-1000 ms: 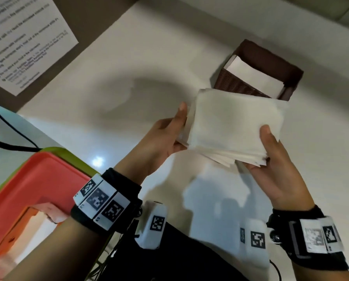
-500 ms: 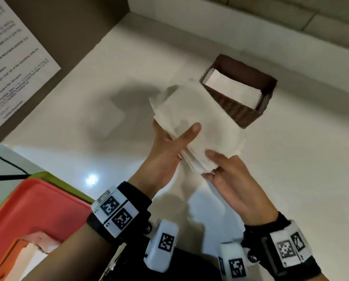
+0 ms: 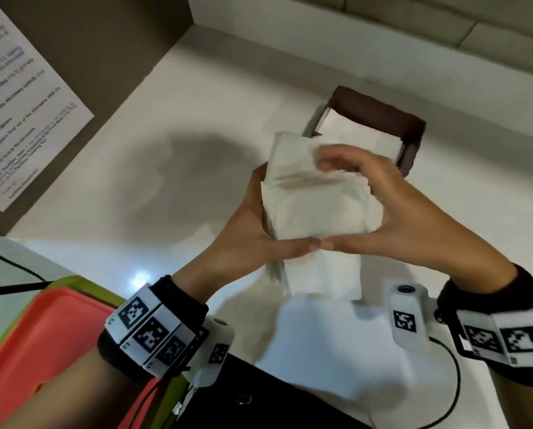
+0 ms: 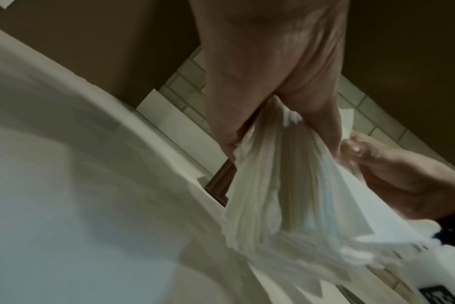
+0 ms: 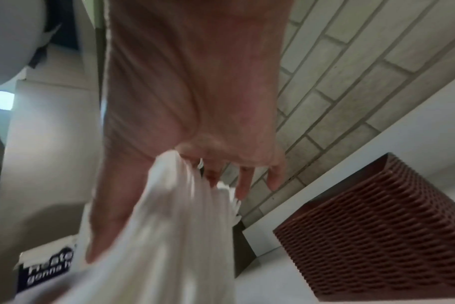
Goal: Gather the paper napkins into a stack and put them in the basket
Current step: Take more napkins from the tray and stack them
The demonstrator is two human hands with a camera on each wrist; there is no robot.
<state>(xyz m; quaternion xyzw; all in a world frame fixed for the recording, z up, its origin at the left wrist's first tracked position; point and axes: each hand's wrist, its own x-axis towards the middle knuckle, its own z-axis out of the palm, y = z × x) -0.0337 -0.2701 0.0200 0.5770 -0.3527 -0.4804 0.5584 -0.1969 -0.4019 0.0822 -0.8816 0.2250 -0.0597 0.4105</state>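
Note:
Both hands hold a thick stack of white paper napkins (image 3: 316, 209) above the white counter, just in front of the brown woven basket (image 3: 379, 114). My left hand (image 3: 259, 230) grips the stack from the left and below. My right hand (image 3: 379, 205) grips it from the right, its fingers curled over the top edge. The thumbs meet across the front of the stack, which is bent and fans out below them. In the left wrist view the napkins (image 4: 286, 185) spread downward from the fingers. The basket (image 5: 377, 222) holds other white napkins (image 3: 361, 134).
A red tray on a green one (image 3: 26, 351) sits at the near left. A printed notice (image 3: 17, 113) hangs on the brown wall at left. A tiled wall (image 3: 413, 20) runs behind the basket. The white counter (image 3: 166, 181) stretches left of the hands.
The stack has gone from flat between my hands to bent and squeezed. My right hand moved from under its near edge up over the top, and both hands shifted toward the basket.

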